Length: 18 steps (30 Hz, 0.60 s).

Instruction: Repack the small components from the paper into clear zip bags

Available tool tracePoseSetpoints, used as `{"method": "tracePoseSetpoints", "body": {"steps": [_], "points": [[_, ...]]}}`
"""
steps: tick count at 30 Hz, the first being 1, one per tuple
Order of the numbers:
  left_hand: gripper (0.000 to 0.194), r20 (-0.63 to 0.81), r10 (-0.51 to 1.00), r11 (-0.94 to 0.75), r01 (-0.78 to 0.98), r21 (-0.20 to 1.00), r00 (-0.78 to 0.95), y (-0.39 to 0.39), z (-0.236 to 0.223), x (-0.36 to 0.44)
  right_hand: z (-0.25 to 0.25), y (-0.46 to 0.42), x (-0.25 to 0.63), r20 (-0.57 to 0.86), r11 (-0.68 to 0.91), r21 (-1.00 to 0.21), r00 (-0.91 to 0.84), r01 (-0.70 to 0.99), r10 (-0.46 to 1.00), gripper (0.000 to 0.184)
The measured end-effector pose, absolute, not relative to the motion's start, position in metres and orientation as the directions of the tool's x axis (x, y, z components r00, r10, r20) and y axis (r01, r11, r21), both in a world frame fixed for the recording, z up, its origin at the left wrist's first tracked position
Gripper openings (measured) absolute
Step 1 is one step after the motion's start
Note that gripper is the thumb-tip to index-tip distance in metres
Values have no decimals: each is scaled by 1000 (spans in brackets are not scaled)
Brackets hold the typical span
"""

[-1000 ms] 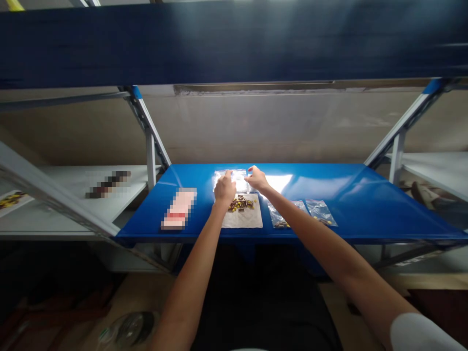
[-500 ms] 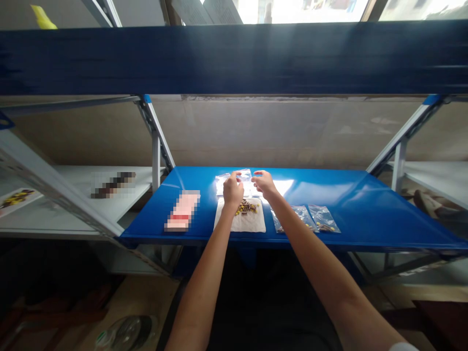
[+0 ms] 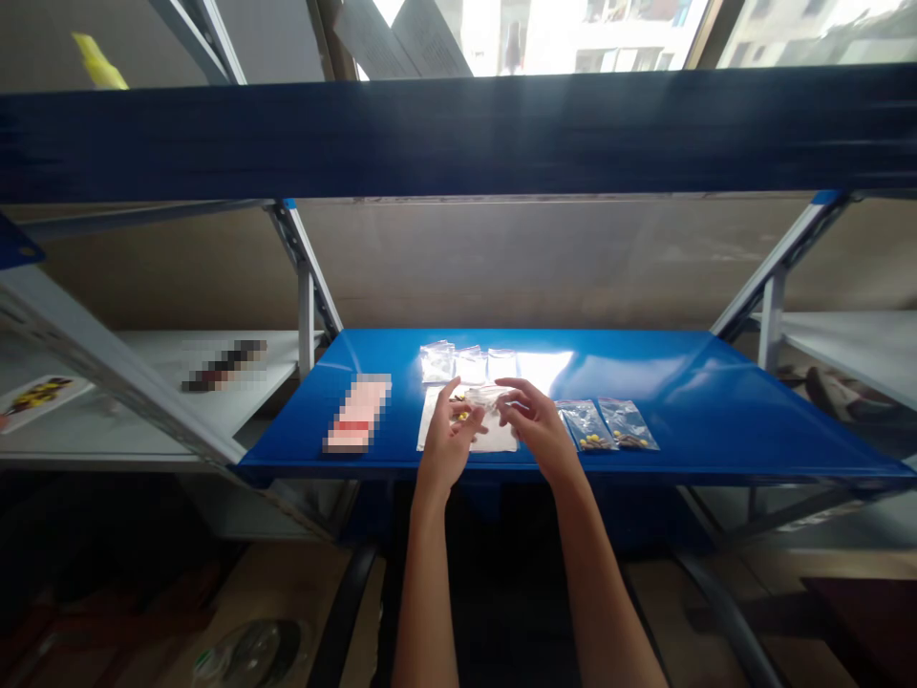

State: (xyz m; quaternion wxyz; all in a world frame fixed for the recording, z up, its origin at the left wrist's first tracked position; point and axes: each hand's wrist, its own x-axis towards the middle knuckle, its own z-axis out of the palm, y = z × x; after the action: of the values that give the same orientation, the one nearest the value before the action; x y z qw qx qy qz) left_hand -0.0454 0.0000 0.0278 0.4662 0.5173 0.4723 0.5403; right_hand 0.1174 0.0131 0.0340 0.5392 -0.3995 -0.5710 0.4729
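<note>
Over a pale cloth [image 3: 502, 441] on the blue table, my right hand [image 3: 539, 425] pinches a small clear plastic bag [image 3: 487, 395] at its right side. My left hand [image 3: 450, 441] is at the bag's left, its thumb and index finger apart; whether a fingertip touches the bag I cannot tell. Yellow and brown small pieces [image 3: 459, 417] lie on the cloth, mostly hidden by my left hand. Just behind, several flat clear bags [image 3: 469, 365] lie in bright glare.
To the right lie filled clear bags [image 3: 593, 428] with yellow and brown pieces in them. A blurred pink item [image 3: 359, 413] lies left of the cloth. Metal posts [image 3: 307, 268] flank the blue table [image 3: 716, 411], and a dark blue beam [image 3: 458, 134] crosses above.
Both hands have come back from the flat bags toward me, over the cloth, and a clear bag is now between them. The view has tilted up slightly.
</note>
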Motion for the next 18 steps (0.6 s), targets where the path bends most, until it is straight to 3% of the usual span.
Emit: {"method": "tracePoseSetpoints", "body": {"steps": [5, 10, 18], "points": [[59, 153, 988, -153, 9, 988, -9, 1, 33, -54, 33, 15, 125, 182, 192, -981, -249, 16, 951, 43], [51, 148, 983, -159, 108, 981, 105, -2, 30, -67, 25, 18, 130, 186, 206, -977, -262, 50, 947, 30], [46, 127, 992, -126, 66, 990, -7, 1, 29, -71, 21, 20, 143, 205, 251, -952, -248, 173, 947, 29]]}}
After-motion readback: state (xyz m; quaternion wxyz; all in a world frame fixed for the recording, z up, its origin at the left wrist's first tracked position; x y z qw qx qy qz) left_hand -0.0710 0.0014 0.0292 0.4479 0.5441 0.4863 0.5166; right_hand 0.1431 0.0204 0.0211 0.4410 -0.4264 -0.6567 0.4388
